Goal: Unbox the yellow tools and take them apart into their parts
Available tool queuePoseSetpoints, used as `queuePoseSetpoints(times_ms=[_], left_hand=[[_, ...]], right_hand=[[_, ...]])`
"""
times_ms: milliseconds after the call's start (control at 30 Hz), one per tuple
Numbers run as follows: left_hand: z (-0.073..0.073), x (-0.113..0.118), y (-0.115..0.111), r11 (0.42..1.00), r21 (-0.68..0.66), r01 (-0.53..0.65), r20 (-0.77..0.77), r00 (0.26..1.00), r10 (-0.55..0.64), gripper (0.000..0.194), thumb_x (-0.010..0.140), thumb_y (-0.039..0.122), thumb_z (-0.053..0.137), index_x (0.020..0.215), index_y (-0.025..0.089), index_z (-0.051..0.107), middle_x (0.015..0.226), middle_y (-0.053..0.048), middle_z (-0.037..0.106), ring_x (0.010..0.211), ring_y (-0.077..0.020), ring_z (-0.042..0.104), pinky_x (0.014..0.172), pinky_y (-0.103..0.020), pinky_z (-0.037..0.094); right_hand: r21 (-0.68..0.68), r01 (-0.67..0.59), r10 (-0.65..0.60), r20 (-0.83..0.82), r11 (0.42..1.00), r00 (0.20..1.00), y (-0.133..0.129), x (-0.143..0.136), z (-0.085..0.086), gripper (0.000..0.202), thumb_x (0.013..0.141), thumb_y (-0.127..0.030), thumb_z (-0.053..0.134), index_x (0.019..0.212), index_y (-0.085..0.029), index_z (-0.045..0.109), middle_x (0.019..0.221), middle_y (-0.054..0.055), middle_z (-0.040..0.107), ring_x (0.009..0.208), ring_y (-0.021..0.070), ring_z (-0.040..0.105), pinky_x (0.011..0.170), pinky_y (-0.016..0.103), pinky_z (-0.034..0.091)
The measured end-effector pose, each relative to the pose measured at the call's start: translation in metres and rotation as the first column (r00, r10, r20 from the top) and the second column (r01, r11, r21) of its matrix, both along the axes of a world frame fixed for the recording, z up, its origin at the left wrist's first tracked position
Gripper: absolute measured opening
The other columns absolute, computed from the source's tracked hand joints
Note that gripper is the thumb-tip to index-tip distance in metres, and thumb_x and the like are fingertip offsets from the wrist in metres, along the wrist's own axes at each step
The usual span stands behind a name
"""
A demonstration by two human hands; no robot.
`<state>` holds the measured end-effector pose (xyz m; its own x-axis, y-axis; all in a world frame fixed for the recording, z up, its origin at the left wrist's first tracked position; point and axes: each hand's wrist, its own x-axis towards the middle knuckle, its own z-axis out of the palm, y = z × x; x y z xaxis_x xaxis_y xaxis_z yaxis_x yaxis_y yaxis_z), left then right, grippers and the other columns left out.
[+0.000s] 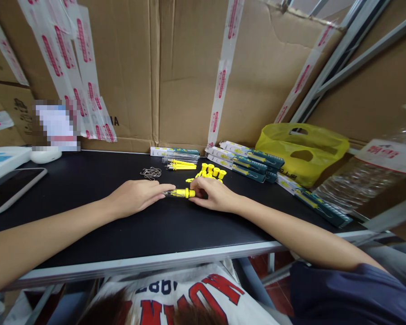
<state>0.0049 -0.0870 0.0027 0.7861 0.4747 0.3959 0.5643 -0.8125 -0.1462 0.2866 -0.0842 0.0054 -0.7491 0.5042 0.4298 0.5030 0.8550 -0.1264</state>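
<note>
My left hand (137, 197) is closed around the left end of a slim clear plastic tube (177, 193) with yellow and metal parts inside. The tube lies level, just above the dark tabletop. At its other end, the thumb and fingers of my right hand (218, 194) pinch the yellow cap (191, 193). Right behind my right hand stand several small yellow caps (214, 170), partly hidden by it. A small heap of bent metal wire hooks (150, 173) lies behind my left hand. Yellow-handled rods (182, 166) and clear tubes (181, 158) are laid out between the two groups.
Slim printed boxes (243, 161) are stacked at the back right, with another box (314, 201) nearer. A yellow plastic bag (301, 153) and a large clear bottle (368, 167) stand at the right. A phone (11, 187) lies on the left. Tall cardboard (186, 81) walls the back.
</note>
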Motion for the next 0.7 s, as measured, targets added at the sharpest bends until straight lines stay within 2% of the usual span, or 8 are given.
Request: queuePoseSetpoints(times_ms=[133,267,433,567,700], left_hand=[[0.0,0.0002,-0.0002,1.0,0.005,-0.006,-0.009,1.0,0.006,0.039,0.1,0.036,0.031,0.134,0.028,0.048,0.093,-0.001,0.068,0.087,-0.0143,0.064,0.069,-0.021,0.046],[0.0005,0.0006,-0.0005,1.0,0.012,-0.009,-0.022,1.0,0.009,0.04,0.1,0.037,0.03,0.134,0.028,0.047,0.092,-0.001,0.068,0.087,-0.0141,0.064,0.069,-0.021,0.046],[0.0002,0.0004,0.0,1.0,0.005,-0.011,-0.022,1.0,0.011,0.04,0.1,0.037,0.029,0.134,0.028,0.047,0.095,-0.001,0.068,0.089,-0.014,0.064,0.07,-0.021,0.046],[0.0003,0.0004,-0.0004,1.0,0.007,-0.013,-0.019,1.0,0.013,0.039,0.1,0.037,0.03,0.134,0.028,0.048,0.093,-0.001,0.068,0.088,-0.0142,0.064,0.07,-0.021,0.046],[0.0013,0.001,-0.0015,1.0,0.01,-0.012,-0.017,1.0,0.013,0.04,0.1,0.037,0.03,0.133,0.028,0.048,0.092,-0.001,0.068,0.086,-0.0141,0.064,0.069,-0.021,0.046]], right_hand=[[-0.01,0.025,-0.025,0.029,1.0,0.999,-0.0016,-0.0011,0.003,0.025,0.087,-0.041,0.055,0.093,-0.019,0.047,0.069,-0.001,0.053,0.061,0.0135,0.049,0.058,0.025,0.035],[0.048,0.018,-0.023,0.099,0.999,0.995,-0.0017,-0.0017,0.0054,0.023,0.095,-0.036,0.041,0.086,-0.018,0.052,0.074,0.004,0.057,0.069,0.0162,0.052,0.064,0.027,0.037],[0.03,0.006,-0.008,0.049,1.0,0.999,-0.001,-0.0011,0.0028,0.018,0.09,-0.036,0.051,0.089,-0.018,0.05,0.069,0.0,0.054,0.064,0.0139,0.05,0.061,0.025,0.036],[-0.011,0.023,-0.023,0.018,1.0,1.0,-0.0012,-0.001,0.0018,0.025,0.086,-0.041,0.058,0.091,-0.019,0.046,0.067,-0.002,0.052,0.06,0.013,0.048,0.057,0.024,0.034],[0.0,0.024,-0.024,0.06,1.0,0.998,-0.0007,-0.001,0.0039,0.024,0.09,-0.043,0.051,0.091,-0.018,0.049,0.07,0.0,0.055,0.063,0.0144,0.05,0.06,0.026,0.036]])
